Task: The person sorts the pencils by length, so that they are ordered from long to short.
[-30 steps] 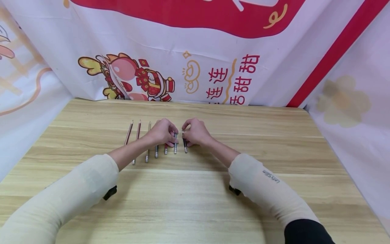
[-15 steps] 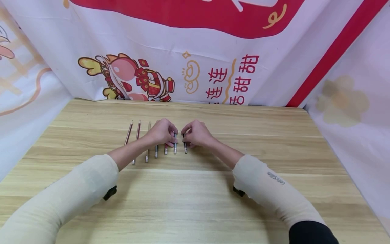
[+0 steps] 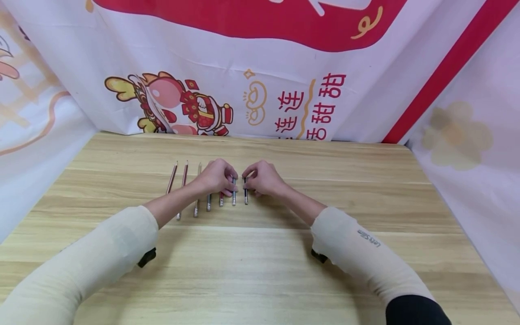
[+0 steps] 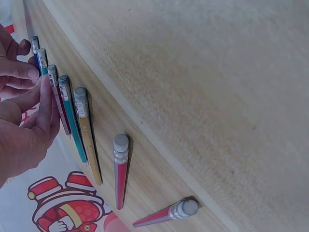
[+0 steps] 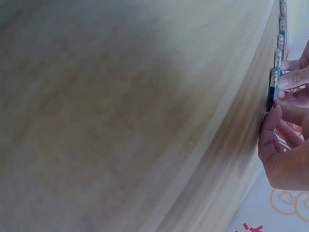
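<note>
In the head view my left hand (image 3: 217,176) pinches a light teal pencil (image 3: 234,197) that lies on the table, eraser end toward me. Just right of it, my right hand (image 3: 264,177) pinches a short dark pencil (image 3: 245,197) between thumb and fingers. The two pencils lie nearly parallel with a small gap between them. Under and beside the left hand is a row of more pencils: a red one (image 4: 58,96), a teal one (image 4: 71,118), a yellow one (image 4: 85,130) and two pinkish-red ones, the nearer (image 4: 120,179) and the outermost (image 4: 159,216). My left forearm partly covers them.
The wooden table (image 3: 243,271) stretches toward me and to both sides. A white printed cloth (image 3: 260,90) with red lettering hangs along its back edge, and more cloth (image 3: 459,135) hangs at the sides.
My right hand has shifted slightly, and the dark pencil's eraser end has swung a little to the left, so it lies straighter. My left hand stays where it was.
</note>
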### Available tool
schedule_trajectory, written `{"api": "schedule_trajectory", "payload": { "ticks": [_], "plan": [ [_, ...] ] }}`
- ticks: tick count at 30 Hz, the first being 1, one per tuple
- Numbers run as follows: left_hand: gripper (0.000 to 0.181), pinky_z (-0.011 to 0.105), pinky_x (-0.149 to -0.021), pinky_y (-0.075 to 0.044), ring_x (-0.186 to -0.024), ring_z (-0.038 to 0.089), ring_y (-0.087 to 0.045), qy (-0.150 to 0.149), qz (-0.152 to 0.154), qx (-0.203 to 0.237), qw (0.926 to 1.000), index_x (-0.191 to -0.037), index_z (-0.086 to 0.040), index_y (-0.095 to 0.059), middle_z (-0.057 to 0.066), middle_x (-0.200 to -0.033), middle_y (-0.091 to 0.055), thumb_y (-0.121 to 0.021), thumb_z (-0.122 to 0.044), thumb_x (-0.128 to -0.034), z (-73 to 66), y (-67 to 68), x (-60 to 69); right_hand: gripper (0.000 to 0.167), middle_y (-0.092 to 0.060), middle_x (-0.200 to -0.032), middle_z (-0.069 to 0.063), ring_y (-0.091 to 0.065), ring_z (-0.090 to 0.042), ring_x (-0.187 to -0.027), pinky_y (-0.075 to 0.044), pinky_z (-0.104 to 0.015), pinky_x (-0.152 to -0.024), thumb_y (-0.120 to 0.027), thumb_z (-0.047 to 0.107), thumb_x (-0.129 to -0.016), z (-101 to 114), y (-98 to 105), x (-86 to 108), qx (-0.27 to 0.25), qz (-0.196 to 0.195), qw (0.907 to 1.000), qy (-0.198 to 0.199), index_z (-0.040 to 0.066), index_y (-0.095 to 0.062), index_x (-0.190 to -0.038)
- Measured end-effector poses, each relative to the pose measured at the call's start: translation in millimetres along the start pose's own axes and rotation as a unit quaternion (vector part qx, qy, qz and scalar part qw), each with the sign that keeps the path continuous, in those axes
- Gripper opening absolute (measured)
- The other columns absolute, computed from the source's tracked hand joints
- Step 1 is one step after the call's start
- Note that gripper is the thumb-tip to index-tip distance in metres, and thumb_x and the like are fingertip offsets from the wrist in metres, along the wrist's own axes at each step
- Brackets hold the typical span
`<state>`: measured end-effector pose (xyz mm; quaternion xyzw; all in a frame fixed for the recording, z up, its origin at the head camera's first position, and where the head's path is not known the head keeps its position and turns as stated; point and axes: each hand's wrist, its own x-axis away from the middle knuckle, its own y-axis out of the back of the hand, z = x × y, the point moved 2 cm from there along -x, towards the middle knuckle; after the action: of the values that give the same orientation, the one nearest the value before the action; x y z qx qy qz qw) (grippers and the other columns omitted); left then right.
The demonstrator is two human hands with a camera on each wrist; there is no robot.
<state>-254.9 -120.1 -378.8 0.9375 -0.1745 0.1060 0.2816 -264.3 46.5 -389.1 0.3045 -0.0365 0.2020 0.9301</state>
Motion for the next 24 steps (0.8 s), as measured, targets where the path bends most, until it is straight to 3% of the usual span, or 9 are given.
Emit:
{"api": "schedule_trajectory", "payload": {
  "ticks": [13,20,24],
  "plan": [
    [0.034,0.031,-0.067,-0.068,-0.069,0.018,-0.072,-0.008,0.005,0.001,1.0000,-0.122,0.015,-0.065,0.014,-0.089,-0.057,-0.072,0.014,-0.0886,3.7,0.9,-2.0,0.027,-0.073,-0.090,-0.013,-0.067,-0.021,-0.066,-0.064,-0.031,-0.055,-0.072,-0.002,-0.091,-4,8,7.7,-0.011,0.008,0.9999,0.010,0.000,-0.074,-0.118],
    [0.038,0.031,-0.067,-0.068,-0.066,0.018,-0.069,-0.025,0.005,-0.008,0.9996,-0.125,0.016,-0.062,0.015,-0.091,-0.057,-0.073,0.013,-0.0884,5.0,5.7,3.7,0.029,-0.069,-0.090,-0.014,-0.069,-0.031,-0.074,-0.065,-0.035,-0.060,-0.071,0.000,-0.092,-13,32,26.1,-0.004,-0.008,0.9998,0.018,-0.002,-0.072,-0.121],
    [0.038,0.034,-0.067,-0.068,-0.066,0.020,-0.069,-0.048,-0.004,-0.034,0.9983,-0.126,0.014,-0.063,0.017,-0.094,-0.060,-0.073,0.008,-0.0904,6.3,14.1,14.5,0.028,-0.071,-0.092,-0.016,-0.070,-0.031,-0.078,-0.062,-0.030,-0.061,-0.072,0.004,-0.093,-24,51,41.0,0.019,-0.025,0.9988,0.036,-0.003,-0.072,-0.120]
  ]
}}
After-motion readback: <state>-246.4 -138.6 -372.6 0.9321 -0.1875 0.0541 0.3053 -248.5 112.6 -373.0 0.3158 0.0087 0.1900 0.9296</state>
